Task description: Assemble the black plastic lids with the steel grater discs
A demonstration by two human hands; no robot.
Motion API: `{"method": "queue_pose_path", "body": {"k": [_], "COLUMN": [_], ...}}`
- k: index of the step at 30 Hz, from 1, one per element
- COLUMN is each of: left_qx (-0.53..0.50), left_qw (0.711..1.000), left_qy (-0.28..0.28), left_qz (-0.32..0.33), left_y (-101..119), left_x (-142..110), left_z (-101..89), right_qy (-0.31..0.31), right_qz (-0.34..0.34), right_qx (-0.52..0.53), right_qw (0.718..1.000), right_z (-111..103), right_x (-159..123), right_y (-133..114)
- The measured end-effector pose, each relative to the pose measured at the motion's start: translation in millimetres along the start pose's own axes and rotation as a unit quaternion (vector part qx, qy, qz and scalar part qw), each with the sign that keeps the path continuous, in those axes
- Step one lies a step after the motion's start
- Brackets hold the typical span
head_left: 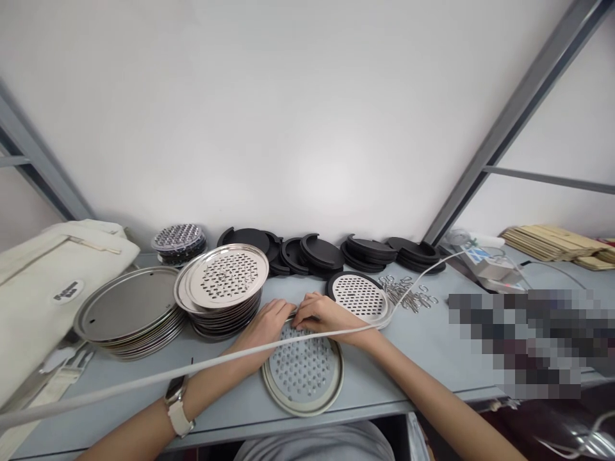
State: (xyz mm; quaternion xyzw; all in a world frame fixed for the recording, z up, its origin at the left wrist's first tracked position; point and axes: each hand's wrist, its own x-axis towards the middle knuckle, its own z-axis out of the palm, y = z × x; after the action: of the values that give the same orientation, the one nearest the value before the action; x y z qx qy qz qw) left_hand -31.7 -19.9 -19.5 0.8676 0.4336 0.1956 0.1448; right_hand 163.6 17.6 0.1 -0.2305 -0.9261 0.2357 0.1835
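Note:
A round metal grater plate (pixel 303 371) with raised teeth lies in front of me near the table's front edge. My left hand (pixel 271 323) is closed at its far left rim. Beside it, my right hand (pixel 323 314) is closed with fingertips pinched together over the far rim; whatever small thing may be between them is hidden. Just behind my right hand sits a black round holder with a perforated grater disc (pixel 360 298) in it. Small metal hooks with loops (pixel 408 293) lie in a loose pile to its right.
Left of my hands stand a stack of grater plates (pixel 230 276) and a stack of plain round plates (pixel 129 304). Black round holders (pixel 321 251) line the wall. A white cord (pixel 230 355) crosses in front. A white bag (pixel 43 288) is at left, wooden boards (pixel 552 243) at right.

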Motion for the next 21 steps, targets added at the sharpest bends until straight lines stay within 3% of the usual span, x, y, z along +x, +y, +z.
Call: {"method": "queue_pose_path", "body": {"k": [14, 21], "left_qx": [0.016, 0.073], "left_qw": [1.0, 0.997], "left_qy": [0.01, 0.036], "left_qz": [0.002, -0.014], "left_y": [-4.2, 5.7], "left_x": [-0.1, -9.0], "left_z": [4.1, 0.0], "right_qy": [0.001, 0.08], "right_qz": [-0.008, 0.056], "right_qx": [0.031, 0.007], "right_qw": [1.0, 0.995], "right_z": [2.2, 4.0], "right_x": [3.9, -14.0], "right_y": [0.1, -16.6]}}
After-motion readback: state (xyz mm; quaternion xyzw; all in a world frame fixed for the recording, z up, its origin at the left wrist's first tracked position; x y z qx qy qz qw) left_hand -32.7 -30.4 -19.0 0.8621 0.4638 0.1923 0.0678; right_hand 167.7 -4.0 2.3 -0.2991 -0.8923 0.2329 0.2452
